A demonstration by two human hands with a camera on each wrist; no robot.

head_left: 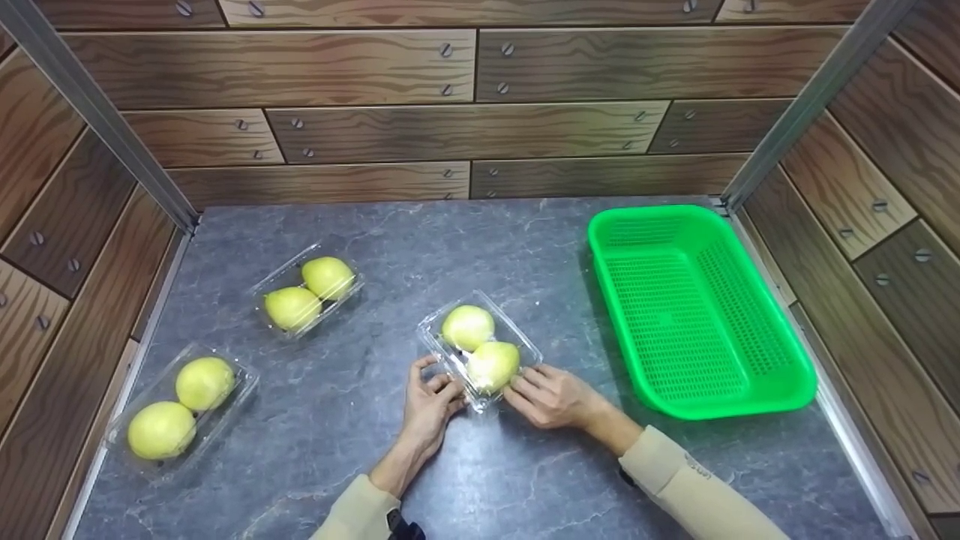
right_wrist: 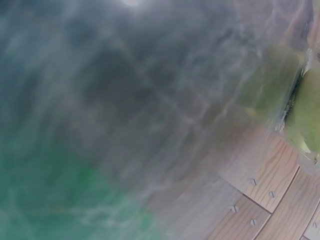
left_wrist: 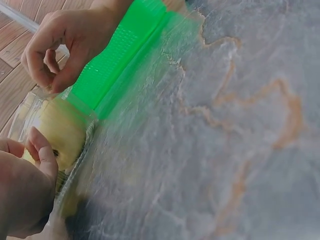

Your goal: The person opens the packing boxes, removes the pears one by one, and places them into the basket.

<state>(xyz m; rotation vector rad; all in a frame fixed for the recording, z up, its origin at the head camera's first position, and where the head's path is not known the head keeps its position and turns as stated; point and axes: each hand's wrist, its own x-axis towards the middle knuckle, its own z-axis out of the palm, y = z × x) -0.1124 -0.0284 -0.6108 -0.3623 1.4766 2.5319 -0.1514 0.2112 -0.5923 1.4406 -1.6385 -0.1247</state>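
Note:
A clear plastic clamshell container (head_left: 512,322) with two yellow-green pears (head_left: 468,328) lies on the table in front of me. My left hand (head_left: 431,401) grips its near left edge with bent fingers. At the near right corner, my right hand (head_left: 553,396) pinches the edge between thumb and curled fingers. The left wrist view has the left hand (left_wrist: 25,185) low beside a pear (left_wrist: 62,125) and the right hand (left_wrist: 75,45) above it at the rim. In the right wrist view, only part of a pear (right_wrist: 307,110) and the container's edge show; the hand is out of frame.
A green perforated basket (head_left: 637,360) with nothing in it stands at the right. On the left lie two more clear containers, one farther back (head_left: 277,279) and one nearer (head_left: 225,420), each with two pears. Wood-patterned walls (head_left: 375,67) enclose the grey marbled table (head_left: 337,450).

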